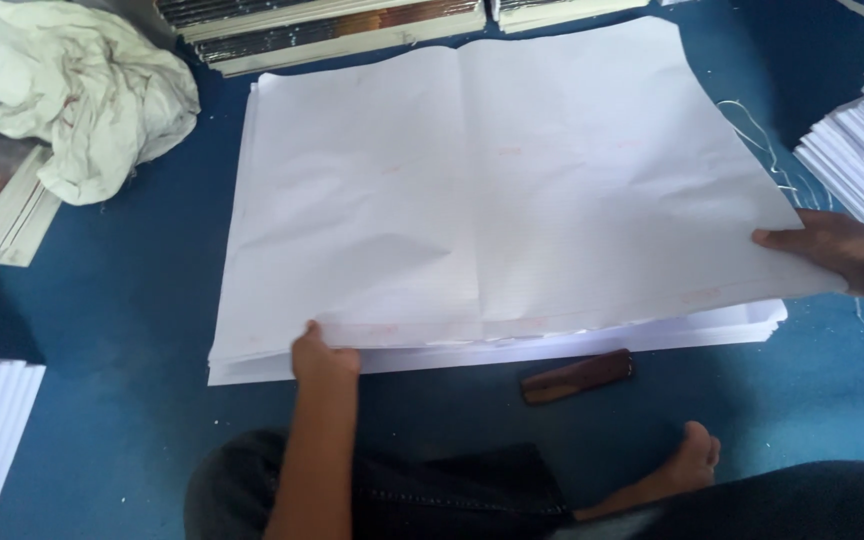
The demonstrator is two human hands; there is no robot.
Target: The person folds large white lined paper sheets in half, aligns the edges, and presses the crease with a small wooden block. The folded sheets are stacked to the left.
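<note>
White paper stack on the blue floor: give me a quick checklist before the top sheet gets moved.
1. Left hand on the near edge of the large white paper stack: ok.
2. Right hand gripping the right corner of the top sheet: ok.
3. Top sheet separated from the sheets below: cannot tell.
4. Sheet flat: not ok, creased near the left middle.
5. Small brown wooden bar clear of the stack: ok, lies apart on the blue floor.
6. Crumpled pale cloth off the paper: ok.
</note>
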